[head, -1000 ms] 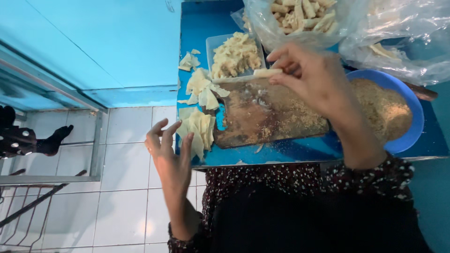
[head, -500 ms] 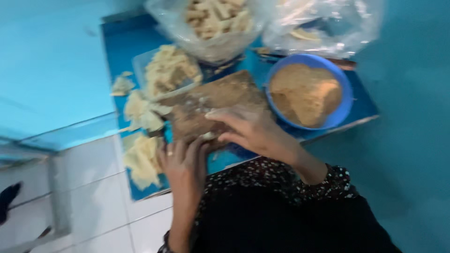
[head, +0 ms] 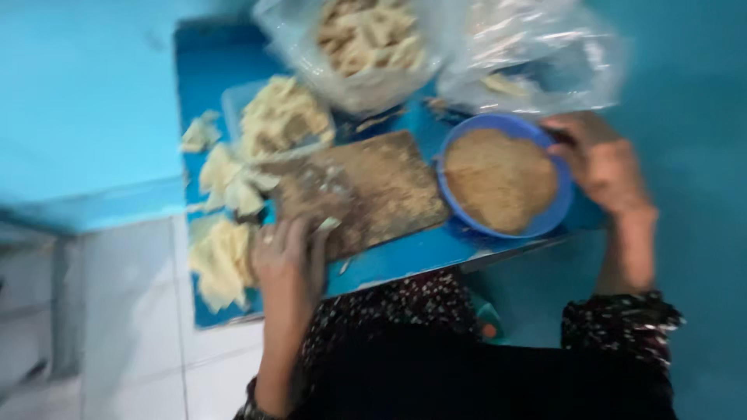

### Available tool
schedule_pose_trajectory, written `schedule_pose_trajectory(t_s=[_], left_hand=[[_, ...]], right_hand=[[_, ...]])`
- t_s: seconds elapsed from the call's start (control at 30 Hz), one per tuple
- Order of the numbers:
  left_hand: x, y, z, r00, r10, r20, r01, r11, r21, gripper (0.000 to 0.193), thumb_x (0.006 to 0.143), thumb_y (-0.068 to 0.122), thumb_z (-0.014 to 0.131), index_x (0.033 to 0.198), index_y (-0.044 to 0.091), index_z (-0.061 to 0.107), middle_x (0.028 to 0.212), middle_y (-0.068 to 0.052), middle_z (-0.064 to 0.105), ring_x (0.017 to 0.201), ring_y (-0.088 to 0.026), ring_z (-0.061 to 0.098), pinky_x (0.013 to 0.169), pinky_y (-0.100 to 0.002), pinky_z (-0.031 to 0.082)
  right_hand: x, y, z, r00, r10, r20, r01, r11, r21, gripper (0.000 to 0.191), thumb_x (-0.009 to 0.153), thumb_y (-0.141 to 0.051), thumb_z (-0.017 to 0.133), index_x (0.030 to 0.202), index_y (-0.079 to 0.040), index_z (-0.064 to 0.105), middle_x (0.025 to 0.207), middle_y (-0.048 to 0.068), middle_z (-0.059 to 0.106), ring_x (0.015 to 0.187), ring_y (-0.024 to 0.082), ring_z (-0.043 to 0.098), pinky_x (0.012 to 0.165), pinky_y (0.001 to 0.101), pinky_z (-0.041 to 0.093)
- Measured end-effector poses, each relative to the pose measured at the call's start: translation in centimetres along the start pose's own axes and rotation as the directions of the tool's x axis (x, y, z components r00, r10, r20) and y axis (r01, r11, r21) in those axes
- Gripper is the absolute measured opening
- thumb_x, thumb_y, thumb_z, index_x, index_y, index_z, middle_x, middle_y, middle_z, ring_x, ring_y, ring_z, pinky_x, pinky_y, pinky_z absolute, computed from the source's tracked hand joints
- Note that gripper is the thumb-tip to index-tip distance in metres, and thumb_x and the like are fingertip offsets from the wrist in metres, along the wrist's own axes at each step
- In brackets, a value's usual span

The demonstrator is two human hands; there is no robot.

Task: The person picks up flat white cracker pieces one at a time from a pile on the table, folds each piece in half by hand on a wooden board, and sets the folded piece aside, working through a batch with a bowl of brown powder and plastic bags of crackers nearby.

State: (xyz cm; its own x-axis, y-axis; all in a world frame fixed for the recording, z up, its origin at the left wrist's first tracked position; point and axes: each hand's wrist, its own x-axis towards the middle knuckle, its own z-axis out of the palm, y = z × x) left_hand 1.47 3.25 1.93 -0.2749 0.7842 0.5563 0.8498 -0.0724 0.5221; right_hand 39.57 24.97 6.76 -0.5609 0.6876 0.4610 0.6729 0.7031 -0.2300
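Observation:
My left hand (head: 289,257) rests on the near left corner of a wooden board (head: 366,190) dusted with crumbs, and a small pale piece shows at its fingertips. My right hand (head: 599,163) lies on the far right rim of a blue bowl (head: 545,222) filled with brown crumbs; blur hides whether the fingers grip the rim. Pale dough pieces (head: 222,257) lie in piles left of the board. All of it stands on a blue table (head: 405,257).
A clear tub of pale pieces (head: 280,117) sits behind the board. Two clear plastic bags (head: 366,47) with pale sticks stand at the back of the table. White floor tiles (head: 124,311) lie to the left, a teal wall to the right.
My right hand left the board and moved right to the blue bowl's rim. My left hand stayed at the board's near left corner. The view shifted and blurred.

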Motion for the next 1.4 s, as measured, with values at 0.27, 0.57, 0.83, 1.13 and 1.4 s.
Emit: schedule_pose_trajectory(t_s=[0.27,0.57,0.83,1.13,1.4], left_hand=[[-0.3,-0.3,-0.4,0.998,0.052,-0.030,-0.053,0.998,-0.034,0.016,0.084,0.009,0.076,0.098,0.005,0.070,0.097,-0.011,0.064,0.093,-0.035,0.058,0.087,-0.046,0.045],[-0.3,-0.3,0.7,0.999,0.028,-0.033,-0.029,0.999,-0.036,0.020,0.090,0.005,0.073,0.109,0.002,0.066,0.095,-0.015,0.063,0.094,-0.036,0.059,0.086,-0.045,0.047],[-0.2,0.4,0.7,0.998,0.032,-0.046,-0.032,0.999,0.005,0.021,0.088,0.005,0.073,0.108,0.002,0.067,0.094,-0.015,0.063,0.093,-0.036,0.058,0.088,-0.046,0.047],[-0.3,0.4,0.6,0.997,0.046,-0.066,-0.046,0.999,0.007,0.021,0.086,0.003,0.075,0.106,0.003,0.069,0.096,-0.013,0.064,0.093,-0.035,0.059,0.083,-0.046,0.047],[-0.5,0.7,0.6,0.997,0.020,-0.076,-0.021,1.000,-0.022,0.020,0.088,0.003,0.075,0.107,0.001,0.068,0.096,-0.013,0.062,0.093,-0.035,0.058,0.085,-0.046,0.046]], right_hand=[[-0.4,2.7,0.2,0.992,0.108,0.064,-0.105,0.993,-0.051,0.037,0.089,-0.006,0.073,0.125,-0.002,0.064,0.119,0.022,0.070,0.107,0.037,0.070,0.090,0.0418,0.055],[-1.9,6.2,0.8,0.976,0.141,0.166,-0.145,0.989,0.014,0.037,0.101,-0.009,0.069,0.137,-0.005,0.062,0.119,0.018,0.072,0.102,0.028,0.071,0.088,0.0370,0.055],[-1.3,3.8,-0.1,0.864,0.484,0.135,-0.486,0.735,0.473,0.041,0.124,-0.017,0.033,0.128,0.011,0.064,0.112,0.019,0.071,0.092,0.017,0.064,0.081,0.0274,0.050],[-3.5,-3.7,-3.6,0.877,0.480,0.002,-0.399,0.727,0.558,0.054,0.124,-0.032,0.042,0.122,0.018,0.063,0.122,0.022,0.071,0.094,0.016,0.062,0.076,0.0256,0.044],[-10.2,-6.8,-0.5,0.735,0.678,-0.013,-0.257,0.297,0.920,0.057,0.108,-0.023,0.060,0.148,0.015,0.045,0.136,0.025,0.064,0.102,0.021,0.068,0.077,0.0304,0.053]])
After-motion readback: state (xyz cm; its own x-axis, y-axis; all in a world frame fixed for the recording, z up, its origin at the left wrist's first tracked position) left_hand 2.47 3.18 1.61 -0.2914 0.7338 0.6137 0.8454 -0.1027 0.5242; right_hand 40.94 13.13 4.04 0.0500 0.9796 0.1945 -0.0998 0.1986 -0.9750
